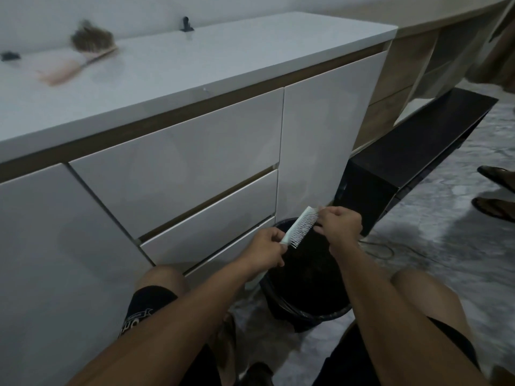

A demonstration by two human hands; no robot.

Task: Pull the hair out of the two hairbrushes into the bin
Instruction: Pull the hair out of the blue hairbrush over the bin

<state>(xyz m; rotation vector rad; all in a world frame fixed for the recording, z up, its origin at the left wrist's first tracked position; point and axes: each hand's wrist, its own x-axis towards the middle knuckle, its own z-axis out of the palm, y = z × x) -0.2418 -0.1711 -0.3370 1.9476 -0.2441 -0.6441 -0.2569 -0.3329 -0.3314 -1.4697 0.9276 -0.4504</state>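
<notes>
Head view: the black-lined bin [306,307] stands on the floor against the cabinet [178,174], contents too dark to identify, while above it the left hand [266,250] grasps the white hairbrush [302,227] handle, the right hand [340,222] pinches its bristled tip, and the blurred second hairbrush [89,44], matted with hair, lies on the countertop [223,57].

Dim light; a white cabinet [178,162] with drawers under a white table [195,65], grey marbled floor [446,246] alongside.

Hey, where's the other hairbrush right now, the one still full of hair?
The wooden hairbrush lies on the white countertop, far upper left of the head view, near the wall, between two small black objects.
</notes>
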